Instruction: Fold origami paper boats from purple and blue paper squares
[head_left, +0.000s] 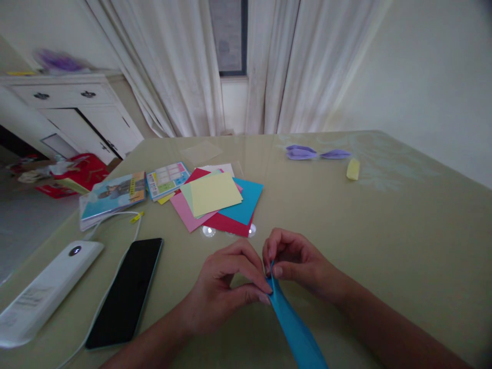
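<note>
A folded strip of blue paper (294, 325) runs from my fingertips toward the bottom edge of the view. My left hand (230, 284) pinches it near its far end, thumb below and fingers above. At the very tip, my right hand (298, 259) grips a thin raised edge of the same paper between thumb and forefinger. Both hands are close together over the table. Beyond them lies a loose pile of coloured sheets, with a pale yellow sheet (216, 193) on top and a blue sheet (248, 202) and a red sheet (230, 225) partly showing beneath.
On the left lie a black phone (126, 294), a white power bank (46, 294) with a white cable, and a booklet (115, 195). Purple folded paper pieces (302, 152) and a small yellow folded paper (352, 169) rest at the far right of the table (403, 246).
</note>
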### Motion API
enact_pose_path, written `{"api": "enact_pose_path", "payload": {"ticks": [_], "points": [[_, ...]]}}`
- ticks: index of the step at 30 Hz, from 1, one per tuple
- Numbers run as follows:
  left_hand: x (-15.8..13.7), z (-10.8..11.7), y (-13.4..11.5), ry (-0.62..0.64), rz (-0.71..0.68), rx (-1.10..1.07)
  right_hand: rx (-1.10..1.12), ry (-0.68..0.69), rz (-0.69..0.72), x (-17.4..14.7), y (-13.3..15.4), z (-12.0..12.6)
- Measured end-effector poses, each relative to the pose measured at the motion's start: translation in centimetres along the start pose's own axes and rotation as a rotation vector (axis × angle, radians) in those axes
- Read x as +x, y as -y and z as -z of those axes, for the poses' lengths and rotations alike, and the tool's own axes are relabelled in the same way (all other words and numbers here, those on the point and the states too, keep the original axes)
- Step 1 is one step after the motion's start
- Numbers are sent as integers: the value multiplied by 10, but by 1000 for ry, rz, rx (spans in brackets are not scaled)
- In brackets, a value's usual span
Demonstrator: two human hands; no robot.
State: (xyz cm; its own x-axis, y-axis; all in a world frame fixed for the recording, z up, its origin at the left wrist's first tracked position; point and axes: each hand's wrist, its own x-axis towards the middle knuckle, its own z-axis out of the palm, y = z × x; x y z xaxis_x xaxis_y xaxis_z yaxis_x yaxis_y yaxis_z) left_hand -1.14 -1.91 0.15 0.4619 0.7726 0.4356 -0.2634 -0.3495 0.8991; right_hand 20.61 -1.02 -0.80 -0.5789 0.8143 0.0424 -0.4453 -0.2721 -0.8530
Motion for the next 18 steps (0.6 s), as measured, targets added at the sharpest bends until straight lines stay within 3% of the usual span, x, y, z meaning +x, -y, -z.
{"api": "enact_pose_path", "payload": {"ticks": [8,14,18], "points": [[0,2,-2,43,-51,112,-5,10,-75,-2,1,-4],[-5,3,-1,35,-261,356,-19,1,-57,-1,-1,-2],[-7,2,0,60,-226,366,1,3,-65,-1,-2,-2]]}}
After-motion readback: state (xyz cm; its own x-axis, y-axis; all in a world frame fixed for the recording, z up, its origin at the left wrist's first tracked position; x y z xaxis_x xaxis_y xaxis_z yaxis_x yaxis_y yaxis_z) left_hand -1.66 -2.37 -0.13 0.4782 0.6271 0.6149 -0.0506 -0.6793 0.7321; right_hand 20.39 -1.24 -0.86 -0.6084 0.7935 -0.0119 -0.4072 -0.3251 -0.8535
